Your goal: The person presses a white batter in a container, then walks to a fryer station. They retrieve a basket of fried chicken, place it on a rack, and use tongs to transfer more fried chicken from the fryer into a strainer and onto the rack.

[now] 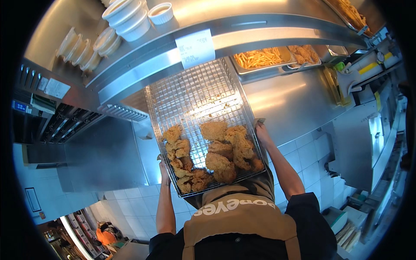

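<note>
A long metal tray with a wire rack point(198, 87) extends away from my body, its far end passing beneath a steel shelf edge. Several breaded fried chicken pieces point(221, 165) lie at its near end, in a left and a right cluster. Crumbs dot the bare wire farther up. My left hand point(164, 170) grips the tray's left side near the close corner, its fingers mostly hidden by the rim. On the right side, my right hand point(262, 134) holds the rim a little farther forward. A scrap of olive cloth or paper point(259, 121) shows at that hand.
Above the tray runs the steel shelf point(276, 34), with a printed slip point(195, 48) hanging from it. Lidded cups point(128, 19) stand on top. Pans of French fries point(258, 58) and breaded chicken point(304, 54) sit beyond the steel counter point(292, 104). Left is another steel surface point(104, 152).
</note>
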